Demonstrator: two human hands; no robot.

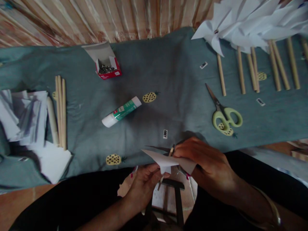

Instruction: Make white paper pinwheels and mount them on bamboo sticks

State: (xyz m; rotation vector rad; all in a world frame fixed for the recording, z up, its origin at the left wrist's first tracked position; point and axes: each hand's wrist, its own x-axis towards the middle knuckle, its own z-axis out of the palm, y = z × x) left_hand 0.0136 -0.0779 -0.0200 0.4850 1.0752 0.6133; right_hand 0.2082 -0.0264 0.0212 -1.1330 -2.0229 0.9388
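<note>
Just past the near edge of a grey-green cloth printed with yellow pineapples [168, 80], the left hand [145, 181] pinches a folded white paper piece [165, 159] from below, thumb and fingers closed on it; the right hand [205, 162], fingers curled, grips its right side, with a slim wooden stick [171, 150] at the fingertips. Beyond them lie a white-and-green glue stick [122, 110] and pale-green-handled scissors [219, 108]. Farther out are an open red-and-white box [110, 74] of small metal pieces [106, 68], white paper pinwheels [250, 27] on wooden sticks at right, and pale wooden rods [64, 112] beside stacked white paper [36, 118] at left.
</note>
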